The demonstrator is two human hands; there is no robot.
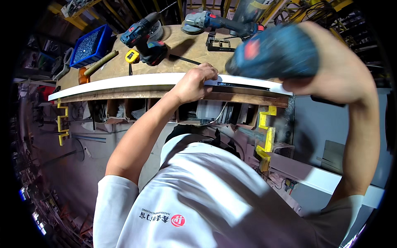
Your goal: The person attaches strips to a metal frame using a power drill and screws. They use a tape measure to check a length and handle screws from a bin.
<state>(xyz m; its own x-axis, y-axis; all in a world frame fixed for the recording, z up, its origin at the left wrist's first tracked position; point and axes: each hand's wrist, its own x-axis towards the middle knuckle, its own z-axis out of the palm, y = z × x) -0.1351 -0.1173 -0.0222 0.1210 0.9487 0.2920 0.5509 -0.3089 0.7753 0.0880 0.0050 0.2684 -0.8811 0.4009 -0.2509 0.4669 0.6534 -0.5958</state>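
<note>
A long white board (124, 82) lies along the front edge of a wooden workbench (182, 45). My left hand (194, 82) rests on top of it with the fingers curled over its far edge, beside a dark metal strip (244, 85) set into the board. My right hand (331, 70) grips a blue cordless drill (273, 51), blurred and close to the camera, held just above the board near its right end. The drill's tip is hidden.
On the bench lie a second blue drill (144, 39), an angle grinder (215, 22), a yellow tape measure (132, 56), a mallet (97, 66), a black bracket (219, 43) and a blue bin of screws (91, 45). Yellow clamps (266, 136) hang below the bench front.
</note>
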